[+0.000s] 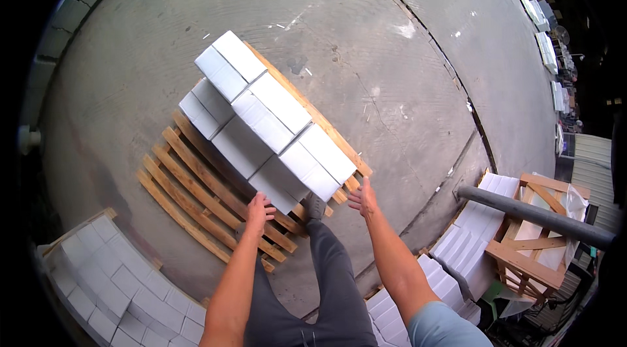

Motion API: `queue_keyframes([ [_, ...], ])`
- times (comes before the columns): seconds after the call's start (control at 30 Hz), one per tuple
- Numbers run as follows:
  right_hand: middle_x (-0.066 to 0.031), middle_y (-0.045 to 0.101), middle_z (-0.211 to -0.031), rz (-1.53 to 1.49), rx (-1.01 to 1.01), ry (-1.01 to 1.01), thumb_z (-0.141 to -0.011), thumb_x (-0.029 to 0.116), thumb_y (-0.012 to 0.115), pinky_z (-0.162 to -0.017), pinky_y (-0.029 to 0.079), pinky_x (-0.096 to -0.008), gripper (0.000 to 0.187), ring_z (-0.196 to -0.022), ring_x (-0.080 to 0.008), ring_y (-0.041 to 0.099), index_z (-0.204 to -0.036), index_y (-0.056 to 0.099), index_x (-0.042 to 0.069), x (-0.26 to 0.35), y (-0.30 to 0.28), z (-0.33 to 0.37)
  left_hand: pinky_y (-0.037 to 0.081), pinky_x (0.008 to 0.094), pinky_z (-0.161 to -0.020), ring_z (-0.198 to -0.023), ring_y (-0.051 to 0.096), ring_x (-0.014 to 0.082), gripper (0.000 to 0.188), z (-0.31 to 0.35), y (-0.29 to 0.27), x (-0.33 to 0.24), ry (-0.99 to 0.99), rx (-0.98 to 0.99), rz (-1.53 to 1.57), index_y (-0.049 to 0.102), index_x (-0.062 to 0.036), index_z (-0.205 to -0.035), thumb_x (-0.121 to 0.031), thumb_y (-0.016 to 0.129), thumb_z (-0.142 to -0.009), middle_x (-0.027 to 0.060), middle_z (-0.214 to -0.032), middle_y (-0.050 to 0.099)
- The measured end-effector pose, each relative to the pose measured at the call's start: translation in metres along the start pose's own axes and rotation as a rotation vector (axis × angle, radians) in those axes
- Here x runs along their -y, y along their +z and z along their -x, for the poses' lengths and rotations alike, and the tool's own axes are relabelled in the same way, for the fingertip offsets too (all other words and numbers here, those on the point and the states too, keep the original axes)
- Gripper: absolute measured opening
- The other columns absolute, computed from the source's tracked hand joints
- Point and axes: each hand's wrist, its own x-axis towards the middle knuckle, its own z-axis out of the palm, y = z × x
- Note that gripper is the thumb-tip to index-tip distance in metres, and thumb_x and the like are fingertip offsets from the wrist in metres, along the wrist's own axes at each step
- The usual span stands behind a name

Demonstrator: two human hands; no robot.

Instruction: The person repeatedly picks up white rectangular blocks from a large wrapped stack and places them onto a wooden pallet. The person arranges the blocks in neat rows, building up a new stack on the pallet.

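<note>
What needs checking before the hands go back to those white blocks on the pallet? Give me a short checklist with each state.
1. Left hand empty, fingers spread: ok.
2. Right hand empty and open: ok.
3. Both hands clear of the white blocks, not touching: ok.
4. Blocks sit in neat rows on the wooden pallet, two layers along the far side: ok.
5. Bare slats remain at the pallet's near-left part: ok.
6. Foot close to the pallet edge; whether it touches: cannot tell.
</note>
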Motion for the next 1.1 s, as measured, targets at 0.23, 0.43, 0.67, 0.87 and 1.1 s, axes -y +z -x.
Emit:
queue_keyframes([
  [0.23, -0.0204, 0.056, -0.111, -0.303, 0.03, 0.097, -0.081, 0.036, 0.059, -0.085, 0.044, -0.0488, 0.052, -0.1, -0.0319, 0.055, -0.111, 0.051, -0.005, 0.025, 0.042, -0.14, 0.04, 0.0437, -0.091, -0.118, 0.044, 0.0287, 0.072, -0.118, 0.089, -0.023, 0.172, -0.072, 0.169, 0.026, -0.0033, -0.139, -0.055, 0.038, -0.089, 0.0135, -0.138, 0.036],
  [0.43, -0.0139, 0.061, -0.098, -0.361, -0.082, -0.068, -0.08, 0.029, 0.058, -0.078, 0.046, -0.0414, 0.041, -0.087, -0.0247, 0.058, -0.105, 0.056, -0.003, 0.001, 0.062, -0.114, 0.033, 0.0416, -0.097, -0.117, 0.043, 0.0241, 0.072, -0.171, 0.08, 0.006, 0.204, -0.113, 0.221, 0.032, -0.0065, -0.136, -0.059, 0.038, -0.087, 0.0093, -0.133, 0.043],
  [0.67, -0.0101, 0.055, -0.106, -0.462, -0.071, -0.353, -0.086, 0.027, 0.055, -0.092, 0.033, -0.0286, 0.043, -0.099, -0.0168, 0.046, -0.116, 0.051, -0.005, -0.06, 0.092, -0.022, 0.036, 0.0378, -0.096, -0.112, 0.049, 0.0229, 0.05, -0.169, 0.043, 0.024, 0.031, -0.161, 0.617, 0.048, -0.0043, -0.123, -0.041, 0.048, -0.089, 0.0086, -0.124, 0.052],
  [0.87, -0.0179, 0.039, -0.133, -0.344, 0.171, -0.269, -0.081, 0.032, 0.063, -0.097, 0.033, -0.0338, 0.077, -0.119, -0.0235, 0.04, -0.136, 0.024, -0.005, -0.075, 0.073, -0.044, 0.039, 0.037, -0.093, -0.104, 0.053, 0.0222, 0.032, -0.184, 0.008, 0.044, -0.132, -0.177, 0.751, 0.056, -0.0061, -0.108, -0.03, 0.05, -0.087, 0.0073, -0.112, 0.058],
  [1.1, -0.015, 0.057, -0.114, -0.485, 0.492, -0.234, -0.091, 0.04, 0.044, -0.09, 0.043, -0.0337, 0.054, -0.102, -0.0241, 0.056, -0.12, 0.048, -0.005, -0.056, 0.099, -0.096, 0.042, 0.0387, -0.09, -0.099, 0.055, 0.025, 0.041, -0.183, 0.008, 0.037, -0.216, -0.266, 0.742, 0.056, -0.0014, -0.107, -0.032, 0.062, -0.08, 0.0116, -0.112, 0.058],
])
